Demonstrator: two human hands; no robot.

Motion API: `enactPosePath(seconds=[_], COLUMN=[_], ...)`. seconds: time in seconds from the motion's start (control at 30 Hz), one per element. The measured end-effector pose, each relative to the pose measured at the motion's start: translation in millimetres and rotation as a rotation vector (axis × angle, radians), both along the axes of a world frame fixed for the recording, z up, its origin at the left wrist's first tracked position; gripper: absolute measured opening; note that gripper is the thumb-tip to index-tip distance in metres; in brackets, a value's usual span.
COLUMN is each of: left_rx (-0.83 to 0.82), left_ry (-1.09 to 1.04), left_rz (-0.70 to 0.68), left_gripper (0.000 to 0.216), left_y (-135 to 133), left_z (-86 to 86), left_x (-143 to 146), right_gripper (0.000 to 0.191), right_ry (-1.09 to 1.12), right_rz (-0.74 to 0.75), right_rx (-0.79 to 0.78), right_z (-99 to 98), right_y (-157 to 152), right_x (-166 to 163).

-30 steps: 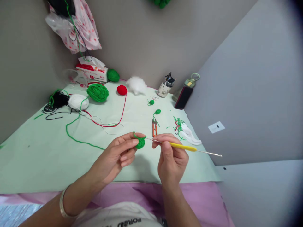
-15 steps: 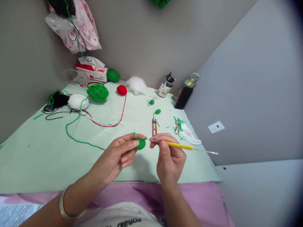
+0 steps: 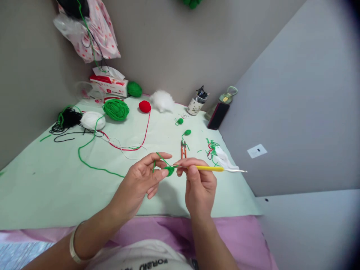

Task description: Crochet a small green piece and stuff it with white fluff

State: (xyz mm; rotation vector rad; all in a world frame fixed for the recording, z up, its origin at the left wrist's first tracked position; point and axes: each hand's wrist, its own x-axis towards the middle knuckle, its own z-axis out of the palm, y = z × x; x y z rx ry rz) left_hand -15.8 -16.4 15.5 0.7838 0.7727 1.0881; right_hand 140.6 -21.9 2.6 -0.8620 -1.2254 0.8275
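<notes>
Between the thumb and fingers of my left hand (image 3: 143, 178) a small green crochet piece (image 3: 170, 171) is pinched. Green yarn (image 3: 97, 171) runs over the raised index finger and trails back across the table. My right hand (image 3: 200, 183) grips a crochet hook (image 3: 209, 168) by its yellow handle, thumb below and fingers above. The hook's thin metal tip reaches the top of the green piece; the exact stitch is too small to make out. Its other metal end points right. Just beyond the hands lie thread snips (image 3: 183, 150) with orange handles.
Toward the back are a green yarn skein (image 3: 116, 110), a red yarn ball (image 3: 144, 107), white yarn (image 3: 92, 120), white stuffing (image 3: 162, 101) and a tissue box (image 3: 109, 85). At right stand a jar (image 3: 196, 105), a phone (image 3: 218, 116) and yarn scraps (image 3: 213, 147).
My left index finger has lifted, drawing the yarn up from the piece. The hook has shifted left and levelled out, and the green piece has tilted and is more covered by the fingers.
</notes>
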Motion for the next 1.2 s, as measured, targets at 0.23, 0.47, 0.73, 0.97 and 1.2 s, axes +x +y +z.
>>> enactPosePath(seconds=[0.23,0.47,0.73,0.97,1.2], left_rx=[0.020,0.120,0.114,-0.122,-0.082], left_ry=[0.054,0.170,0.227,-0.142,-0.085], left_rz=[0.047,0.081,0.123,-0.082,-0.063], left_gripper=[0.029,0.026,0.031,0.052,0.041], left_y=[-1.9,-2.7,-5.5,-0.7,0.6], left_z=[-0.6,-3.9,0.2,4.9,6.9], left_x=[-0.2,-0.8,-0.6,0.4,-3.5], right_gripper=[0.020,0.022,0.029,0.036,0.018], right_ry=[-0.027,-0.284,-0.543,-0.647,-0.053], right_rz=[0.022,-0.085,-0.133,-0.311,-0.030], right_rx=[0.035,0.215,0.394,0.478,0.097], right_z=[2.3,4.3,-5.0,-14.9,4.0], right_y=[-1.4,-7.8,-6.3,-10.3,0.6], right_x=[0.8,0.1,0.2,-2.5,-5.9])
